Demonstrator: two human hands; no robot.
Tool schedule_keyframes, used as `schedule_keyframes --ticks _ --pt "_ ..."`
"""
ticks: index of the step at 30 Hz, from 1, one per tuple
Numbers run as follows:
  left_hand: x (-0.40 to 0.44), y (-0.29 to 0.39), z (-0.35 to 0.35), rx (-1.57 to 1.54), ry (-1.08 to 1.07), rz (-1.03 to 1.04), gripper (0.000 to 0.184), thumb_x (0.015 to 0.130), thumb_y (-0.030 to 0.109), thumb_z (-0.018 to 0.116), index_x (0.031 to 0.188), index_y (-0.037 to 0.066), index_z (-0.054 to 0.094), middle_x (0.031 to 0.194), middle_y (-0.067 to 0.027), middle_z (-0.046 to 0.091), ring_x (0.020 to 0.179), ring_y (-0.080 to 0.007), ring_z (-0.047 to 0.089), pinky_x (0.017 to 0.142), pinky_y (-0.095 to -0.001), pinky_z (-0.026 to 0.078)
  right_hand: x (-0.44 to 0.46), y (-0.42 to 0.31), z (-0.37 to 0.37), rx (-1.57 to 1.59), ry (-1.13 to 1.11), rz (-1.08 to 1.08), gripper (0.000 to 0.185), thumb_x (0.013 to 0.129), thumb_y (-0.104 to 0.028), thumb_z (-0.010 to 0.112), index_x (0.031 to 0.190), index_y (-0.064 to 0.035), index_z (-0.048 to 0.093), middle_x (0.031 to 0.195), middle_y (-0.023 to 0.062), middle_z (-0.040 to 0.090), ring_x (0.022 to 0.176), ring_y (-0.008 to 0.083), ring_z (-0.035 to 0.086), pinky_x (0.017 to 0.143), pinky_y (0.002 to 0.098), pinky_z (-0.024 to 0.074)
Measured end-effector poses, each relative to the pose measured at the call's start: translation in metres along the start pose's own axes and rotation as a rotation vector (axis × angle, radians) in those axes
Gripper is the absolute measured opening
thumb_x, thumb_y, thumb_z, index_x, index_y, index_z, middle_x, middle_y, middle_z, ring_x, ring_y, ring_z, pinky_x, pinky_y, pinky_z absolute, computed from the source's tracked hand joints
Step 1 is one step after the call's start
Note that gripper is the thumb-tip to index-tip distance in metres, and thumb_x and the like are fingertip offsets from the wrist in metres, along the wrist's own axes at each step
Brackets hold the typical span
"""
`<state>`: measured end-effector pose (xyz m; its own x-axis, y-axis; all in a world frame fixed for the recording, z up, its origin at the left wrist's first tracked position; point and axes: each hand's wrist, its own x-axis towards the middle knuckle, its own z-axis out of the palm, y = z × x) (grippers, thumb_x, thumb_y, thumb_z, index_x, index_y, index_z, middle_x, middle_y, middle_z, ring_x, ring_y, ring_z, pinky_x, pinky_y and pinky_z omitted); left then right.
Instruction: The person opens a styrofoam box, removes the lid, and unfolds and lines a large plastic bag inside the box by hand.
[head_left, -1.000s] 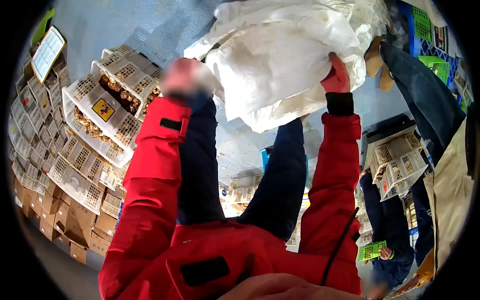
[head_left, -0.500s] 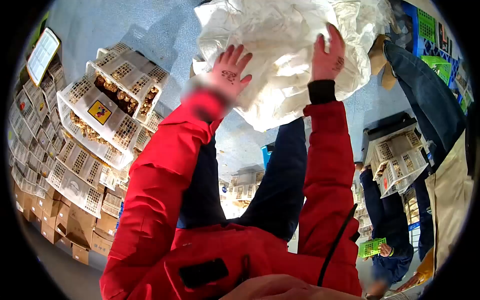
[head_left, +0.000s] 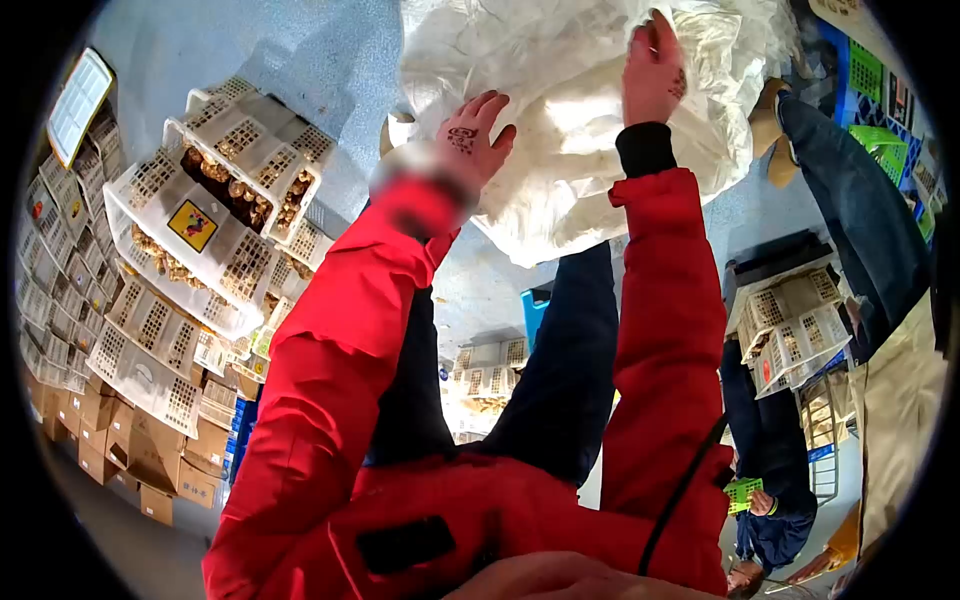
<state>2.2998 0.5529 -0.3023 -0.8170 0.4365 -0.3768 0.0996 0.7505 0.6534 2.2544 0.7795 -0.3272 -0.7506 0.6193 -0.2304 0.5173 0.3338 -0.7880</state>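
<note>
A large crumpled white plastic sheet or bag (head_left: 560, 130) lies in front of me at the top of the view. Over its left part is my left hand (head_left: 476, 137), back upward, its fingers apart and holding nothing visible. My right hand (head_left: 652, 78) is over the sheet's right part, close to the top edge, with the index finger and thumb drawn together. A fold of the white sheet is at those fingertips.
White perforated crates (head_left: 215, 200) with brown round items stand at the left, above cardboard boxes (head_left: 145, 440). Another crate (head_left: 790, 330) is at the right. A person holds a green basket (head_left: 742, 494) at the lower right; another person's legs (head_left: 850, 190) are at the right.
Both hands first held the sheet's edges. The left hand let go and opened over it. The right hand opened, then moved up, its fingers closing. More of the sheet now lies spread out.
</note>
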Motion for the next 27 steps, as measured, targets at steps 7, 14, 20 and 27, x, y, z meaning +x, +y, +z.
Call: schedule_keyframes --ticks 7,14,20,27 --pt "0.004 -0.034 0.043 0.068 -0.106 -0.149 0.049 0.074 0.029 0.054 0.117 0.009 0.041 0.121 -0.0118 0.042 0.11 -0.031 0.039 0.093 -0.037 0.031 0.053 0.105 0.045 0.324 -0.194 0.038 0.04 0.075 -0.018 0.052 0.11 -0.0009 0.043 0.09 0.0098 0.052 0.081 0.0202 0.049 0.073 0.0275 0.0383" --pt "0.007 -0.024 0.038 -0.166 -0.064 -0.107 0.044 0.076 0.028 0.052 0.114 0.008 0.042 0.118 -0.0137 0.044 0.106 -0.0303 0.043 0.088 -0.0362 0.035 0.009 0.056 0.016 -0.094 0.08 -0.067 0.036 0.076 -0.019 0.051 0.108 -0.0017 0.05 0.093 0.0111 0.054 0.084 0.0221 0.052 0.075 0.0303 0.0399" --pt "0.011 -0.011 0.053 -0.228 -0.101 -0.238 0.043 0.076 0.03 0.053 0.112 0.007 0.044 0.112 -0.0124 0.048 0.1 -0.0298 0.048 0.084 -0.0347 0.038 -0.06 0.092 0.058 -0.344 -0.296 -0.088 0.041 0.075 -0.022 0.052 0.114 -0.013 0.046 0.116 0.0103 0.046 0.102 0.0265 0.046 0.084 0.0353 0.0389" --pt "0.028 -0.051 0.057 -0.013 -0.185 -0.285 0.048 0.077 0.033 0.052 0.115 0.005 0.041 0.111 -0.0163 0.049 0.104 -0.0306 0.044 0.089 -0.0341 0.034 -0.02 0.153 0.113 -0.295 -0.436 -0.114 0.042 0.072 -0.025 0.053 0.113 -0.0148 0.049 0.112 0.01 0.049 0.101 0.027 0.047 0.083 0.0337 0.04"
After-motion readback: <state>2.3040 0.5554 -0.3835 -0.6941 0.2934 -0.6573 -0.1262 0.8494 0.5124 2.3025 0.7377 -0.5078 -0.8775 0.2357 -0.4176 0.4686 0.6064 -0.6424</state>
